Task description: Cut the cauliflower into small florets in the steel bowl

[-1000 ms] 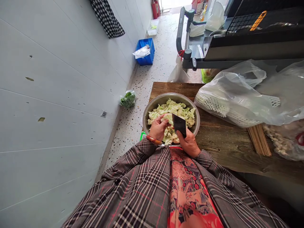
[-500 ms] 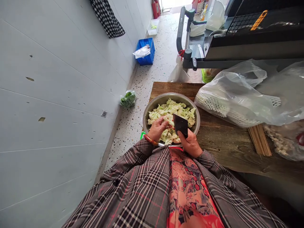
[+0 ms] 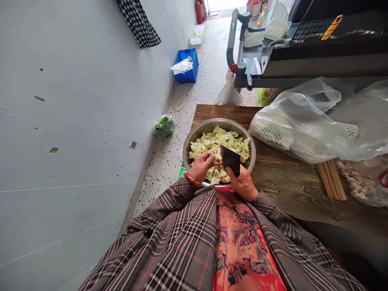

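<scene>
A round metal bowl (image 3: 186,147) full of cut cauliflower (image 3: 226,139) stands at the near left corner of the wooden table. Over the bowl, my left hand (image 3: 201,166) pinches a cauliflower floret (image 3: 216,153) between thumb and fingers. My right hand (image 3: 245,185) is wrapped round a cleaver, its dark wide blade (image 3: 230,159) tilted up beside the floret. The handle is hidden in the fist. I cannot tell whether the blade touches the floret.
Clear plastic bags (image 3: 303,121) with net-wrapped produce lie on the wooden table (image 3: 281,182), right of the bowl. Wooden sticks (image 3: 331,180) rest near them. A dark cart (image 3: 318,68) stands behind. On the floor are a blue crate (image 3: 189,74) and bagged greens (image 3: 164,126); a wall (image 3: 75,153) rises at left.
Both hands stay almost in place over the bowl, still holding the floret and the cleaver. The whole view has shifted very slightly.
</scene>
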The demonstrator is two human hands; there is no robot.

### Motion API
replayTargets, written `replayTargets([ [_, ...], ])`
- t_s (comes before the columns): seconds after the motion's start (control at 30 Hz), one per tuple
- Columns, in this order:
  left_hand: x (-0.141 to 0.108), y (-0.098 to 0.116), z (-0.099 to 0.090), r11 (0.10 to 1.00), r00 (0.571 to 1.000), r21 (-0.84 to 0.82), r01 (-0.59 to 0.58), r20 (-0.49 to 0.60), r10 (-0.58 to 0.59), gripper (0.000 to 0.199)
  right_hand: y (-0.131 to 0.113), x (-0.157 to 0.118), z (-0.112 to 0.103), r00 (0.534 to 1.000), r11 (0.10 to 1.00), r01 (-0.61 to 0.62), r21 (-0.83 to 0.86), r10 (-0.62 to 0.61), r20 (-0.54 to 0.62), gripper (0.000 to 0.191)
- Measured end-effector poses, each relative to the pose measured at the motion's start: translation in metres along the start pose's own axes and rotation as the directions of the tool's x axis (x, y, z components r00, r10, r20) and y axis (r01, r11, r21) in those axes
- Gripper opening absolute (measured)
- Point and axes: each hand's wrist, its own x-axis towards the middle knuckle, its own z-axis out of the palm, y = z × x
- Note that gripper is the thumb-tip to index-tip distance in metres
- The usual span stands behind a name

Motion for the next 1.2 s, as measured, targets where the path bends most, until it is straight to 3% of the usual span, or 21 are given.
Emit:
replayTargets([
  [0.5,0.003,0.005,-0.018,0.977,0.996,0.212,0.037,0.077,-0.054,0.034,0.0,0.001,-0.006,0.992,0.999,0.04,-0.031,-0.036,0.118,0.018],
  [0.73,0.007,0.026,-0.019,0.882,0.979,0.463,-0.085,0.205,-0.014,0.034,-0.003,0.002,-0.01,0.981,0.998,0.055,-0.031,-0.048,0.186,0.019],
  [1.03,0.008,0.007,-0.02,0.977,0.983,0.2,0.077,0.146,-0.108,0.041,0.004,0.005,-0.005,0.984,0.999,0.033,0.007,-0.034,0.173,0.021],
  [1.2,0.01,0.011,-0.019,0.954,0.974,0.293,0.06,0.191,-0.12,0.037,0.006,0.005,-0.006,0.984,1.0,0.006,-0.024,-0.002,0.179,0.024],
])
